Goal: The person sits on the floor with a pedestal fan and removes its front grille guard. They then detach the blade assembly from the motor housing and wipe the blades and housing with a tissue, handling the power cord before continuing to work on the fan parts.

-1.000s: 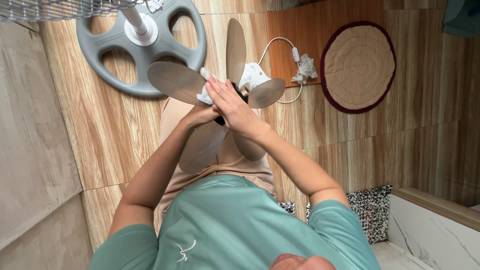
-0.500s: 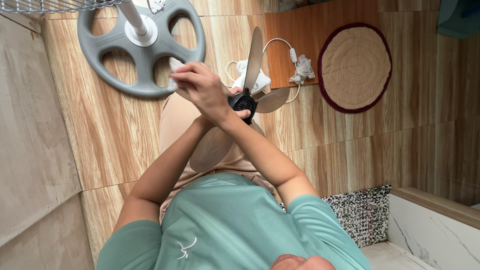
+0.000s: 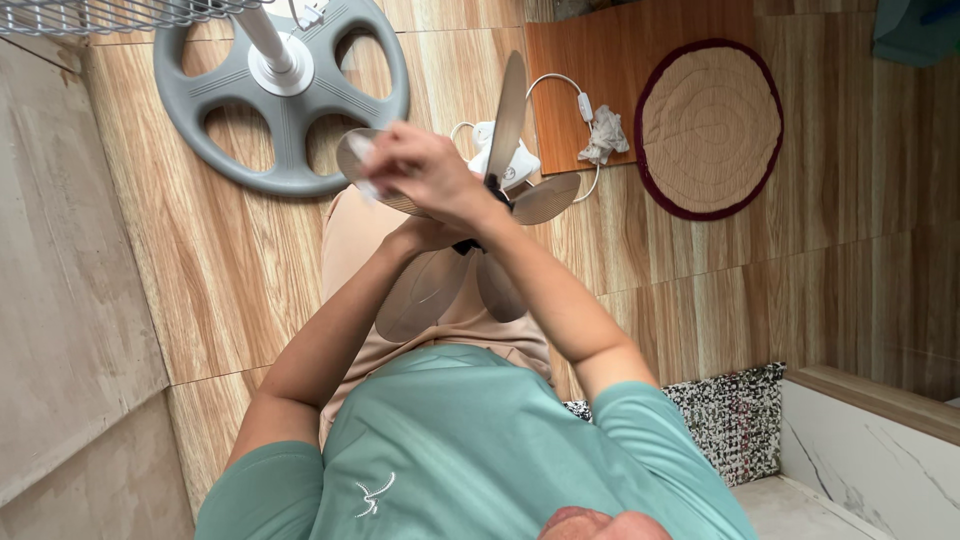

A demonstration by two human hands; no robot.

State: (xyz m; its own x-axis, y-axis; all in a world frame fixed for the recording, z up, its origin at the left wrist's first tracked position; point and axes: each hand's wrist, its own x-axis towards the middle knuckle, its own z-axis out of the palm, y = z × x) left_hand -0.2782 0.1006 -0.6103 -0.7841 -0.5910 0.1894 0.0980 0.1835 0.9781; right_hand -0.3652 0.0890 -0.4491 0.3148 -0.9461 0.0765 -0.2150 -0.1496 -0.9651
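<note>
Hands (image 3: 425, 180) on translucent fan blade (image 3: 425, 290) — 5-lobed

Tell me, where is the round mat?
In the head view, the round mat lies on the wooden floor at upper right, beside the crumpled white cloth.

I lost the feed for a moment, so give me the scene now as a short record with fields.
Held item: translucent fan blade assembly, over the lap
Right hand: on the upper left blade, pressing a small white cloth
Left hand: mostly hidden beneath the right, near the black hub
Floor: grey fan base, round mat, white corded unit, crumpled cloth
</note>
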